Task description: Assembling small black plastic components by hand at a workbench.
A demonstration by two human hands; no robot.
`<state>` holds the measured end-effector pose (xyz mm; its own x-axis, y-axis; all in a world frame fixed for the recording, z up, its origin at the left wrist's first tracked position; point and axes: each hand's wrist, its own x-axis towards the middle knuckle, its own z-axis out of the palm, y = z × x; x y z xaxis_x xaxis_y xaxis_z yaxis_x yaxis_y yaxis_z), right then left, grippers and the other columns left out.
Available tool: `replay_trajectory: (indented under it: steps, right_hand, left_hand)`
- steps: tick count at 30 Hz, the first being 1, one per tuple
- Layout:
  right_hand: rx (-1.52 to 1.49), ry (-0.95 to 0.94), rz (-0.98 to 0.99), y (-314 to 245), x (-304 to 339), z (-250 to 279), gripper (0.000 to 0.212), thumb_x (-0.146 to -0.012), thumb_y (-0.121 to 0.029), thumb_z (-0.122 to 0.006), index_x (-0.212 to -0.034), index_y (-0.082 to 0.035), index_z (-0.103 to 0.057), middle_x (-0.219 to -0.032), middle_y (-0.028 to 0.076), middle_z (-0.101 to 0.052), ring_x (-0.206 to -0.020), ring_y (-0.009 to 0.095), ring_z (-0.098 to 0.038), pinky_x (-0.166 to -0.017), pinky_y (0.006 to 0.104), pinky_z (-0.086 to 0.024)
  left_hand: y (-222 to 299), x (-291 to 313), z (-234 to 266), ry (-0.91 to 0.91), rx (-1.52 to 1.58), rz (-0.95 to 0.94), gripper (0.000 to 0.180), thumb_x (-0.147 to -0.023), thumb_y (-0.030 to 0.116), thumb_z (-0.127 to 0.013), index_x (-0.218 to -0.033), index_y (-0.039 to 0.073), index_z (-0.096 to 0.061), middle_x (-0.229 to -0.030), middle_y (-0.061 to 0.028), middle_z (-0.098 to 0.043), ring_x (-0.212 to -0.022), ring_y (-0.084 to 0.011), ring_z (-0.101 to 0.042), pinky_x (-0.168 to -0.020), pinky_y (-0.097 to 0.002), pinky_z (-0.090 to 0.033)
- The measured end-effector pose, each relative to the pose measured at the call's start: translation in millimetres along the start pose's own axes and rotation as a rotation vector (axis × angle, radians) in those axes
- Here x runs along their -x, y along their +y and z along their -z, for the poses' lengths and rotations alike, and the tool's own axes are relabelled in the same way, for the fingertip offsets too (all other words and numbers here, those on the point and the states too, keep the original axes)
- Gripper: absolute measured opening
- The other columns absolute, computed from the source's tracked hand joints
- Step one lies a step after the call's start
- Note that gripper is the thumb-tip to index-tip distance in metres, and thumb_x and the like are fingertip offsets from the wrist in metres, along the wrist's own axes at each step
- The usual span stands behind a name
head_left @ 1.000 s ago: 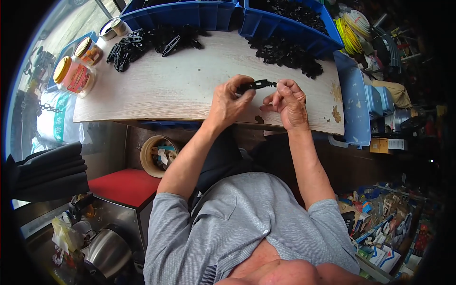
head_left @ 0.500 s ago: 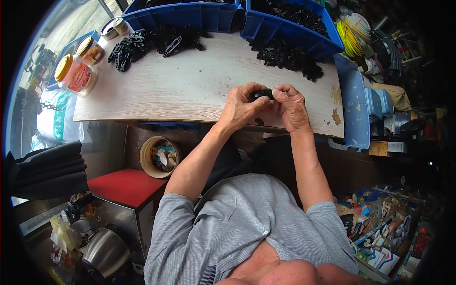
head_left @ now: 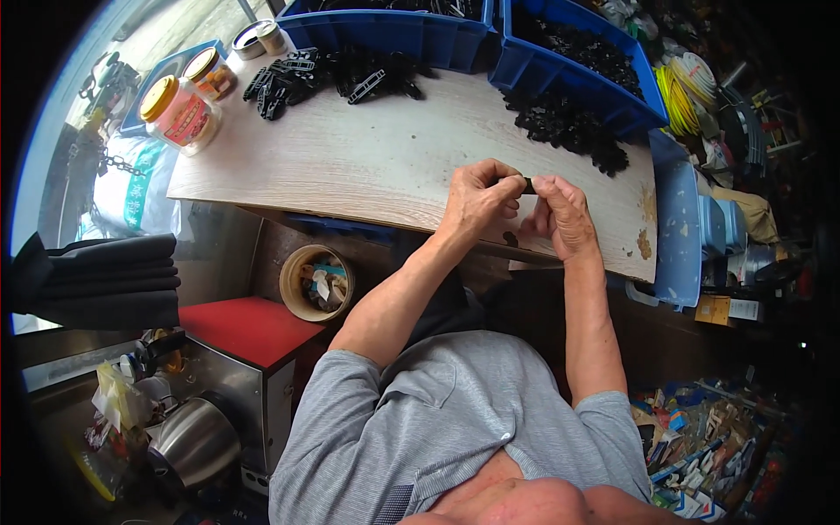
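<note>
A small black plastic piece [head_left: 528, 185] sits between my two hands, above the near edge of the table. My left hand [head_left: 478, 198] pinches one end of it with thumb and forefinger, the other fingers curled in. At the other end, the thumb and fingertips of my right hand [head_left: 567, 210] close on it. Fingers cover most of the piece, so its full shape is hidden. Beyond my hands, a heap of small black parts [head_left: 569, 131] lies at the right. Long black ladder-shaped pieces [head_left: 284, 86] are piled at the far left, one greyer piece [head_left: 366, 86] among them.
Two blue bins, one at the back [head_left: 398, 37] and one at the back right [head_left: 560, 86], hold black parts. Yellow-lidded jars [head_left: 185, 118] and cans [head_left: 271, 38] stand at the table's left end. Below are a waste bucket [head_left: 293, 306] and a red-topped cabinet [head_left: 241, 332].
The whole view has shifted, with the table lying further right and tilted. My fingers have closed further over the black piece, so less of it shows. Both hands still hold it.
</note>
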<state>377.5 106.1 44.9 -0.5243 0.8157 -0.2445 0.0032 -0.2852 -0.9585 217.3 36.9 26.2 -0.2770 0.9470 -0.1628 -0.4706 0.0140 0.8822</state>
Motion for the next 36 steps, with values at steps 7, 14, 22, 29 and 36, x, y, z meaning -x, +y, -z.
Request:
replay_trajectory:
  steps: [7,14,22,29,36]
  right_hand:
    - [0.095,0.050,0.126,11,1,-6,0.038,-0.090,-0.032,-0.069,-0.066,-0.013,-0.048,-0.048,-0.002,-0.039,-0.040,0.013,-0.047,-0.040,0.0286,-0.042]
    - [-0.063,0.054,0.190,15,7,1,0.035,-0.091,-0.026,-0.065,-0.065,-0.015,-0.045,-0.047,-0.002,-0.036,-0.042,0.015,-0.053,-0.050,0.0375,-0.059]
    - [-0.142,0.092,0.215,15,6,-2,0.034,-0.091,-0.026,-0.066,-0.066,-0.015,-0.045,-0.047,-0.001,-0.035,-0.049,0.018,-0.058,-0.061,0.0457,-0.063]
    - [-0.257,0.273,0.167,11,10,30,0.037,-0.093,-0.032,-0.066,-0.064,-0.012,-0.052,-0.047,0.003,-0.046,-0.053,0.022,-0.064,-0.065,0.0528,-0.063]
    - [-0.332,0.874,0.161,-6,16,127,0.034,-0.089,-0.036,-0.070,-0.094,-0.005,-0.058,-0.047,0.005,-0.043,-0.051,0.025,-0.061,-0.066,0.0522,-0.062]
  left_hand:
    - [-1,1,7,-0.116,-0.024,0.002,0.018,-0.087,0.012,-0.070,-0.091,-0.006,-0.069,-0.075,-0.0054,-0.067,-0.062,-0.0088,-0.061,-0.059,-0.0235,-0.053]
    - [52,-54,85,0.533,-1.163,-0.991,0.044,-0.076,-0.002,-0.074,-0.118,0.008,-0.064,-0.112,-0.0138,-0.065,-0.107,-0.0316,-0.059,-0.091,-0.0381,-0.049]
    - [64,-102,154,0.663,-1.662,-0.895,0.041,-0.075,0.007,-0.071,-0.114,0.013,-0.065,-0.118,-0.0083,-0.063,-0.105,-0.0336,-0.057,-0.090,-0.0421,-0.049]
    - [63,-91,142,0.542,-1.549,-1.025,0.032,-0.080,0.007,-0.070,-0.111,0.008,-0.062,-0.111,-0.0110,-0.066,-0.102,-0.0315,-0.061,-0.089,-0.0415,-0.050]
    - [41,-53,98,0.253,-0.889,-0.835,0.035,-0.082,0.000,-0.065,-0.116,0.006,-0.061,-0.101,-0.0145,-0.068,-0.086,-0.0358,-0.066,-0.076,-0.0432,-0.054]
